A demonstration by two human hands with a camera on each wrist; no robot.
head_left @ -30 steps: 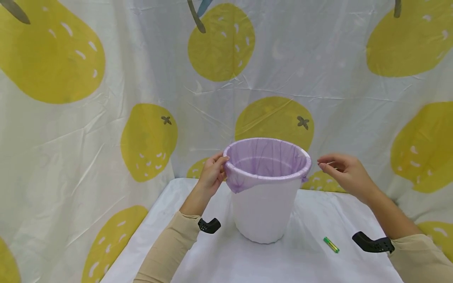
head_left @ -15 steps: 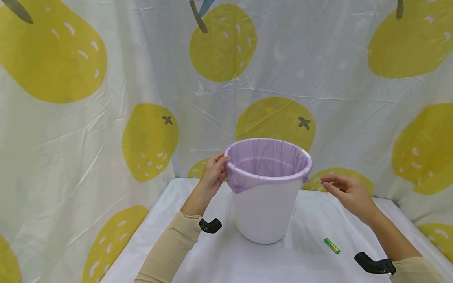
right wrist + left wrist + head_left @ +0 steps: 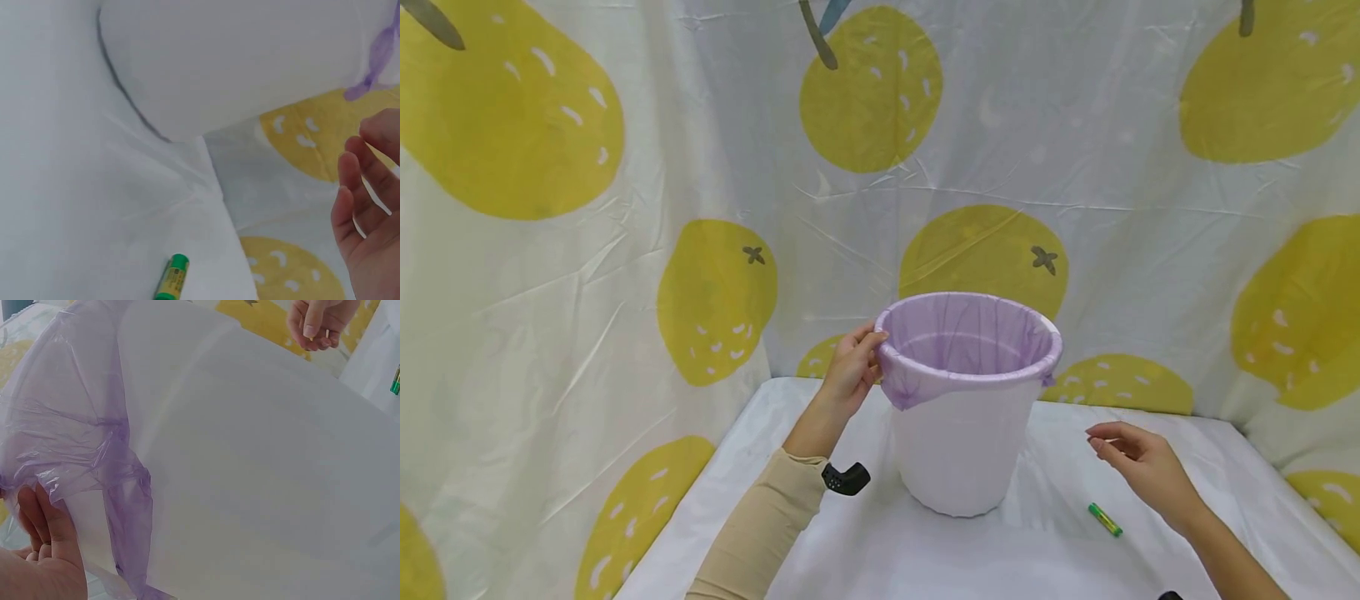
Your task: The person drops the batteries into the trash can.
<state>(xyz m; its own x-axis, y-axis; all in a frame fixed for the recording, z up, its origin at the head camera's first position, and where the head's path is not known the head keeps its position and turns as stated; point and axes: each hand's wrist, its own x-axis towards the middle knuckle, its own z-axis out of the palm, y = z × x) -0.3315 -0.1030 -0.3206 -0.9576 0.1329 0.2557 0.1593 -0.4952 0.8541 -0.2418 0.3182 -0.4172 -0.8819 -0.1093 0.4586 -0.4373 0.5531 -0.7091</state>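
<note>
A white trash can (image 3: 958, 450) stands on the white-covered table, lined with a thin purple bag (image 3: 970, 333) folded over its rim. My left hand (image 3: 852, 367) grips the rim on the left side, thumb on top and fingers under the outside edge. In the left wrist view, the bag's overhang (image 3: 75, 437) bunches above those fingers. My right hand (image 3: 1138, 462) hovers to the right of the can, fingers loosely bent and holding nothing. Below it on the table lies a small green and yellow cylinder (image 3: 1105, 519) that looks like a battery; it also shows in the right wrist view (image 3: 173, 278).
A white cloth (image 3: 865, 550) covers the table. Behind and on the left hangs a pale curtain (image 3: 850, 250) printed with large yellow fruit. A black wrist mount (image 3: 846, 479) sits on my left sleeve.
My right hand has moved down and slightly right, away from the can's rim toward the table. The left hand, trash can and green cylinder stay in place.
</note>
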